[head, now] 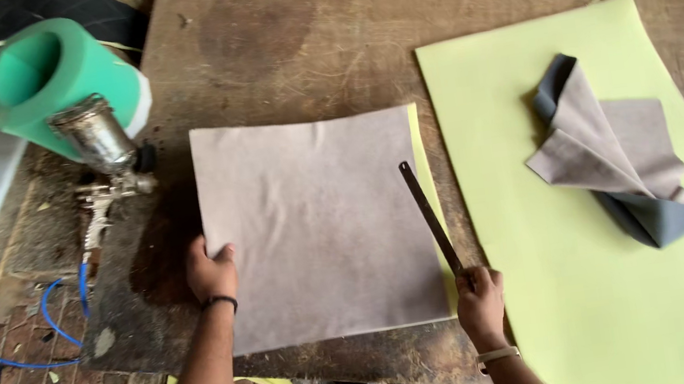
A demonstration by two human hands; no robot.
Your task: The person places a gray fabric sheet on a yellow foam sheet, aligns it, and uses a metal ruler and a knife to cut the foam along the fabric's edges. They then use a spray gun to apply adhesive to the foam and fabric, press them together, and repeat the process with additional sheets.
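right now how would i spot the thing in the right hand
Find the square grey sheet in the middle of the wooden table. Along its right edge, the right hand holds a metal ruler: the only thin, dark, straight strip there.

A worn brown wooden board [295, 47] carries everything. Under the left hand [211, 273] lies a grey sheet [319, 222] on a yellow sheet [427, 207]. Right of the right hand [480, 302] spreads a large yellow sheet [568, 276] bearing crumpled grey cloth [613, 154]. Beyond the left hand lies a spray gun [102, 163].
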